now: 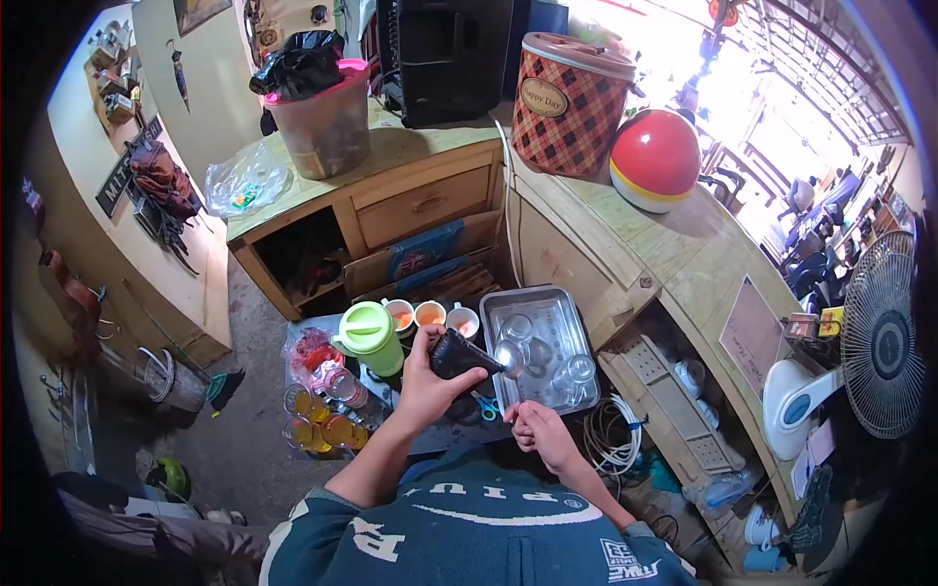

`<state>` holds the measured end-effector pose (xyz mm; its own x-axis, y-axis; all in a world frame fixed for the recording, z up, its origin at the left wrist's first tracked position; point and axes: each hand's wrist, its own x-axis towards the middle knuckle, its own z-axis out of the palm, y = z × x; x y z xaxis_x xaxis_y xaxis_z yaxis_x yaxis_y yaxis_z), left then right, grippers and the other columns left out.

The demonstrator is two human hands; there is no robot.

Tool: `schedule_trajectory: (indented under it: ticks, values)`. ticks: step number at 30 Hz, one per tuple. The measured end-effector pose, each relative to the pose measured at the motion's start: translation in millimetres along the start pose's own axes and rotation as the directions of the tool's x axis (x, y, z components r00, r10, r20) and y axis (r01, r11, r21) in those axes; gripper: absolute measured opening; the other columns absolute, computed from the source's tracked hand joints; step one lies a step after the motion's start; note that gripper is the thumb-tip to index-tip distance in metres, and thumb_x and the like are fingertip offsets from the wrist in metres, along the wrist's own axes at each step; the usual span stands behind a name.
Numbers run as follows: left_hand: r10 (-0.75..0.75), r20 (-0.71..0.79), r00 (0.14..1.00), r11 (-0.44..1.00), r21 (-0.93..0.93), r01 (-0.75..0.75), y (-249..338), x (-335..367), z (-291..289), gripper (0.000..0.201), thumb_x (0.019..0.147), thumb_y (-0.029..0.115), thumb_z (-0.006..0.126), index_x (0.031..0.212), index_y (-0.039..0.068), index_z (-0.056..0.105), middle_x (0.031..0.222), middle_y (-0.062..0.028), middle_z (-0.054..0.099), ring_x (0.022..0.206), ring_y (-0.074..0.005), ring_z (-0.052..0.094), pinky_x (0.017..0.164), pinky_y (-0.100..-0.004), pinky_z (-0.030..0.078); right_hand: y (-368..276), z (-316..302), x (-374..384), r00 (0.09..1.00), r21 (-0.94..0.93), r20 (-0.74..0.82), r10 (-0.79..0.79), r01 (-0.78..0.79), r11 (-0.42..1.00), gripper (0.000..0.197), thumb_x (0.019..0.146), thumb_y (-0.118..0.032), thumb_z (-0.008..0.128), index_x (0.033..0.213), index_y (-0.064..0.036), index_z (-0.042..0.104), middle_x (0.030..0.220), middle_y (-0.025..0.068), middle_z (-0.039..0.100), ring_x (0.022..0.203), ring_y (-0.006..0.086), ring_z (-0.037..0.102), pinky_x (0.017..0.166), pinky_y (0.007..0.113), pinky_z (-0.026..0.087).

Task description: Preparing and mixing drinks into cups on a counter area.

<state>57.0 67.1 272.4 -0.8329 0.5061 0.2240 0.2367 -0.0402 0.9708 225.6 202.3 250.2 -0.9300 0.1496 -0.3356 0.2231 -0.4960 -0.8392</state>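
**Container (455, 354) angled at the spoon (509, 354)**

The black container is in the left hand (426, 383), above the middle of the worktop (425, 444); whether it is a bottle or a pouch is hard to tell. That hand is wrapped around its body. The container's long axis runs roughly along the far edge, slanting down toward the right edge, and its narrow end points at the spoon's bowl, just beside it. Whether the two touch cannot be told from this view.

The right hand (540, 433), closer to the near edge, pinches the handle of the spoon with curled fingers. The handle runs away from it toward the far edge, so spoon and container lie nearly crosswise, by the left rim of the tray (557, 317).

The tray, toward the right edge, holds glasses (577, 372). Three cups (430, 314) stand along the far edge, with a green jug (371, 342) to their left. Scissors (483, 398) lie between the hands.
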Motion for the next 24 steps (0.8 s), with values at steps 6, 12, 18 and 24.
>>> schedule_trajectory:
  ticks: [6, 12, 18, 24]
  values:
    - [0.019, 0.048, 0.999, 0.997, 0.079, -0.023, 0.9, -1.7, 5.5, 0.066, 0.065, 0.020, 0.089, 0.111, 0.004, 0.044, 0.099, -0.0091, 0.061, 0.092, -0.0162, 0.061, 0.083, -0.0294, 0.048, 4.5, -1.0, -3.2, 1.000, 0.004, -0.015, 0.001, -0.001, 1.000, 0.029, 0.102, -0.032, 0.045, 0.096, -0.0054, 0.055, 0.063, -0.0091, 0.031, 0.051, 0.0018, 0.026, 0.047, 0.019, 0.021]
    - [0.085, 0.067, 0.994, 0.985, 0.145, -0.094, 3.2, -0.3, 9.7, 0.064, 0.065, 0.020, 0.088, 0.109, 0.004, 0.045, 0.095, -0.0102, 0.061, 0.088, -0.0176, 0.060, 0.079, -0.0296, 0.048, 3.5, 0.8, -8.0, 0.999, -0.042, -0.054, -0.005, 0.003, 0.999, 0.027, 0.102, -0.031, 0.047, 0.096, -0.0063, 0.057, 0.064, -0.0093, 0.032, 0.051, 0.0014, 0.027, 0.047, 0.018, 0.022]
    - [0.063, 0.081, 0.995, 0.992, 0.102, -0.071, 6.4, 1.8, 13.5, 0.062, 0.065, 0.019, 0.087, 0.108, 0.004, 0.045, 0.093, -0.0118, 0.062, 0.087, -0.0188, 0.061, 0.077, -0.0305, 0.049, 7.4, -3.8, -10.3, 0.998, -0.069, -0.058, -0.033, 0.029, 0.997, 0.026, 0.101, -0.030, 0.048, 0.095, -0.0066, 0.057, 0.064, -0.0093, 0.034, 0.051, 0.0002, 0.029, 0.046, 0.017, 0.023]
    - [0.031, 0.115, 0.993, 0.983, 0.174, -0.051, 11.4, 7.2, 13.1, 0.066, 0.065, 0.014, 0.088, 0.114, 0.006, 0.043, 0.097, -0.0089, 0.062, 0.094, -0.0177, 0.063, 0.083, -0.0286, 0.049, 8.5, -10.6, -10.8, 0.994, -0.095, -0.084, -0.066, 0.058, 0.994, 0.025, 0.101, -0.029, 0.050, 0.091, -0.0076, 0.058, 0.064, -0.0084, 0.039, 0.051, 0.0000, 0.033, 0.046, 0.017, 0.026]
